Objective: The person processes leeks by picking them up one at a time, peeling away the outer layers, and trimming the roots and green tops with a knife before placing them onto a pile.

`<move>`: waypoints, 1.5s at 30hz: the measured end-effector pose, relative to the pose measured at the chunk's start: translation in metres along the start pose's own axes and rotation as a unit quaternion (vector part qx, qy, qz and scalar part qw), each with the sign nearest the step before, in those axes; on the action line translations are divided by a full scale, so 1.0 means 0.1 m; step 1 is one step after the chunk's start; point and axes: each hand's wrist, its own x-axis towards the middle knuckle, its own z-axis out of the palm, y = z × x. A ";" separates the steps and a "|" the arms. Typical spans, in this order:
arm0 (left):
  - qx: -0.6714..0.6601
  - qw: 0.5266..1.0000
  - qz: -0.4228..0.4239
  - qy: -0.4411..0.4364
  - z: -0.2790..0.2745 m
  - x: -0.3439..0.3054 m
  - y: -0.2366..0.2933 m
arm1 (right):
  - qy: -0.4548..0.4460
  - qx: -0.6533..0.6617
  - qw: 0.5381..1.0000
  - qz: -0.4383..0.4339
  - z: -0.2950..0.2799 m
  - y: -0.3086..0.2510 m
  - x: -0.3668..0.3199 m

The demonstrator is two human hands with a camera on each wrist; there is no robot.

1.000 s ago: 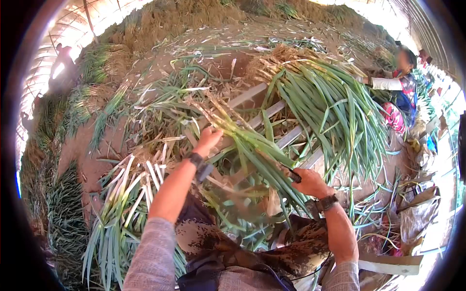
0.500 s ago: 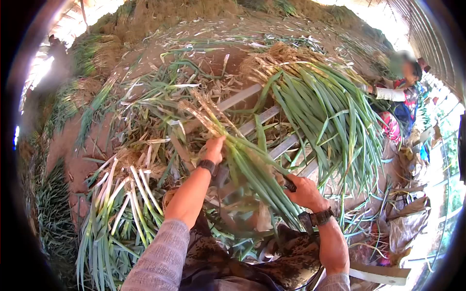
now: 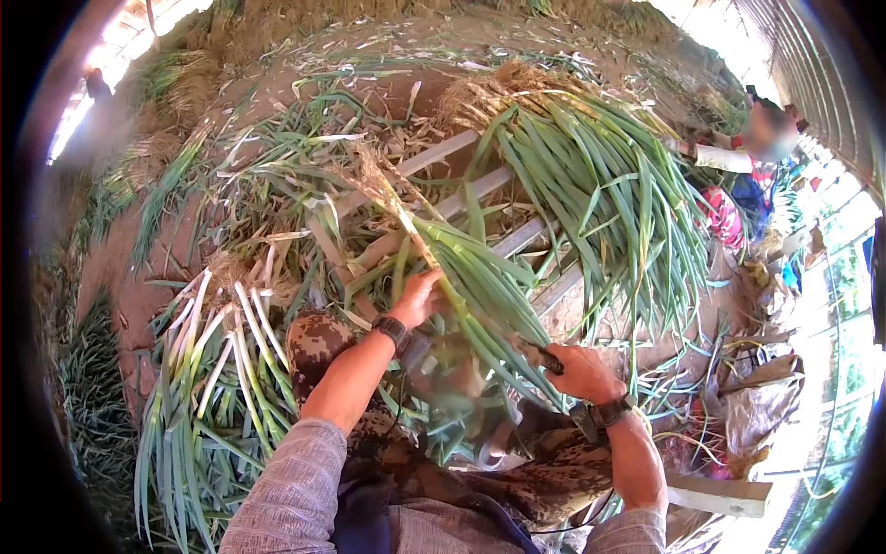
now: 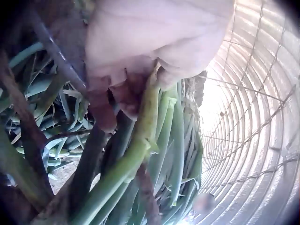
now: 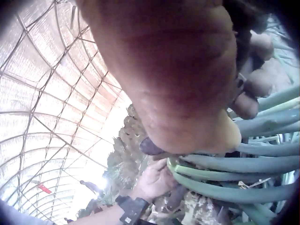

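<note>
My left hand (image 3: 418, 300) grips a small bunch of large green onions (image 3: 482, 268) below their brown roots. The roots point up and away; the green leaves slope toward my right thigh. In the left wrist view, curled fingers (image 4: 124, 96) lie around a yellowish stalk (image 4: 149, 103). My right hand (image 3: 588, 374) holds a knife (image 3: 552, 361) with a dark handle, right at the leaves of that bunch. The right wrist view shows the knife's dark end (image 5: 151, 146) beside the thumb, with leaves (image 5: 225, 164) below; most of the blade is hidden.
A big heap of green onions (image 3: 591, 194) lies across grey slats (image 3: 531, 235) ahead right. Another pile with white stalks (image 3: 217, 360) sits at left. Loose leaves and husks cover the ground. A person (image 3: 738, 185) sits at far right, near a plastic sack (image 3: 764, 406).
The left hand has moved down along the bunch, toward me, and its fingers now look looser. The right hand stays with the knife at the leaves. The head view has shifted slightly right.
</note>
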 end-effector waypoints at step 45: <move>0.034 0.998 -0.052 -0.002 0.19 -0.32 -0.47 | -0.015 -0.027 1.000 0.004 0.13 -0.23 0.81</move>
